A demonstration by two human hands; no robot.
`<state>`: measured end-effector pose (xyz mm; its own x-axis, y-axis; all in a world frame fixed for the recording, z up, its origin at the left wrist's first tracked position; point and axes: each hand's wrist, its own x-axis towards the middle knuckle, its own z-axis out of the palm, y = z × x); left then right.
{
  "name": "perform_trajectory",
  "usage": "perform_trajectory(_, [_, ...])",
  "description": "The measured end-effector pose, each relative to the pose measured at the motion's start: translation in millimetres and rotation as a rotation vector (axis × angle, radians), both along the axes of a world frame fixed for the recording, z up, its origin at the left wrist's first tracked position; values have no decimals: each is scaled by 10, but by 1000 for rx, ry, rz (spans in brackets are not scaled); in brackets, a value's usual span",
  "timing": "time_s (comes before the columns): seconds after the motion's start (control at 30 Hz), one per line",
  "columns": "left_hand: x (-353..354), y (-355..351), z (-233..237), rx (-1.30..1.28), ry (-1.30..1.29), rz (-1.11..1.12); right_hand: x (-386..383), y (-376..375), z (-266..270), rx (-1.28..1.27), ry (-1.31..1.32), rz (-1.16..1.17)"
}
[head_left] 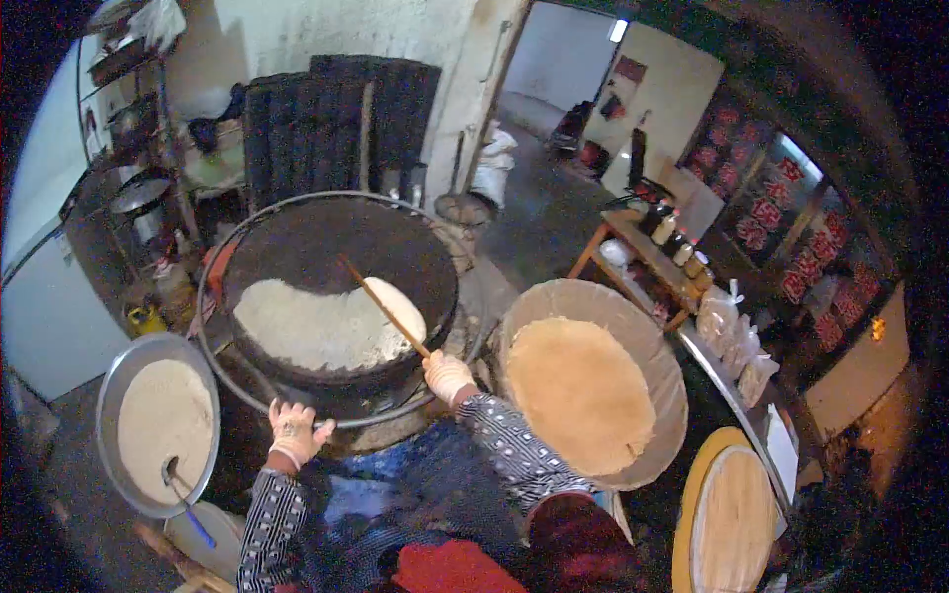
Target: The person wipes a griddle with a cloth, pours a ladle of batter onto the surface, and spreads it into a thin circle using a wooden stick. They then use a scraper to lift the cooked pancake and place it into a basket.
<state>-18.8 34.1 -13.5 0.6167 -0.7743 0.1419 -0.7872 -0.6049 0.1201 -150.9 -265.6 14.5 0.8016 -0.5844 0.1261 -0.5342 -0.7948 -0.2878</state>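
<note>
My right hand point(447, 376), in a pale glove, grips the near end of a long wooden stick point(381, 306). The stick reaches out over a big round black griddle point(326, 237), and its far end lies on a pale sheet of batter point(316, 331) spread across the griddle's near half. My left hand point(295, 431), also gloved, rests on the metal ring point(208, 326) around the griddle, fingers curled over its near edge. Both forearms wear dark patterned sleeves.
A metal basin of batter point(163, 425) with a blue-handled ladle point(183, 494) stands at the left. A stack of thin round pancakes point(578, 390) lies on a round tray at the right. Beyond it a table point(643, 252) holds jars and bags. A yellow board point(727, 514) leans lower right.
</note>
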Motion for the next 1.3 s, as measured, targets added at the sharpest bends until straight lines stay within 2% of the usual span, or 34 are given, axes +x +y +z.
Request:
perform_trajectory(0.07, [-145,-58,131,-181,-123,-122,-54,208,214,45,152,78])
perform_trajectory(0.13, [-320,-258,167,-142,26,-122,-162,318,225,11,261,222])
perform_trajectory(0.2, [-535,-536,60,-56,190,-91,-125,37,-94,43,146,23])
perform_trajectory(0.27, [-633,-690,114,27,182,-81,5,18,-143,-136,139,-27])
perform_trajectory(0.33, [-556,-718,108,90,274,-55,29,174,-3,-53,41,-47])
perform_trajectory(0.4, [-477,-664,61,90,309,-25,-126,398,26,-49,90,123])
perform_trajectory(0.47, [-474,-573,4,-55,154,-78,-210,431,-52,3,229,223])
perform_trajectory(0.5, [-455,-568,36,31,178,-70,-232,264,-237,0,170,141])
perform_trajectory(0.57, [-409,-511,19,-11,181,-77,-119,-76,-366,-61,48,-25])
perform_trajectory(0.6, [-390,-484,-29,-28,159,-86,-77,-113,-381,-166,-6,21])
perform_trajectory(0.67, [-367,-437,0,-35,187,-78,55,12,-313,-203,21,30])
perform_trajectory(0.73, [-321,-417,36,-15,187,-71,-102,281,-75,-87,-6,263])
perform_trajectory(0.8, [-284,-359,44,-31,191,-60,-204,266,-338,-17,82,349])
perform_trajectory(0.83, [-283,-328,74,10,233,-75,-232,248,-263,167,-41,296])
perform_trajectory(0.9, [-190,-297,117,79,255,-101,-15,-146,-266,-79,138,3])
perform_trajectory(0.93, [-184,-268,99,81,259,-96,32,-193,-216,-142,29,45])
perform_trajectory(1.0, [-124,-241,92,66,233,-78,67,-134,-225,-189,-16,87])
perform_trajectory(1.07, [-88,-175,108,70,237,-68,-16,103,-45,-128,11,197])
perform_trajectory(1.1, [-47,-159,67,19,206,-67,-12,-51,-348,-147,101,159])
perform_trajectory(1.23, [74,-45,-32,-60,133,-24,159,-102,-182,-150,101,4])
perform_trajectory(1.3, [36,-76,84,35,147,7,129,5,-144,-123,50,67])
